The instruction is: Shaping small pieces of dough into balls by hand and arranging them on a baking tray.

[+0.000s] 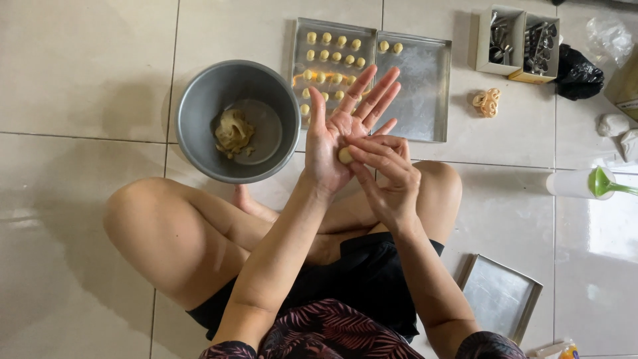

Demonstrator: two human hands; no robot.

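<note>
My left hand is held up flat, palm open and fingers spread, above my crossed legs. A small pale dough ball rests on its palm. The fingertips of my right hand press on that ball from the right. Just left of my hands stands a grey metal bowl with a lump of yellow dough in it. Beyond my fingers lie two metal baking trays: the left tray carries several rows of small dough balls, and the right tray has two balls at its far corner.
I sit cross-legged on a pale tiled floor. Two small boxes of metal cutters stand at the far right beside a black bag. Loose yellow rings lie near the trays. A white container with a green scoop is to the right. Another metal tray lies by my right hip.
</note>
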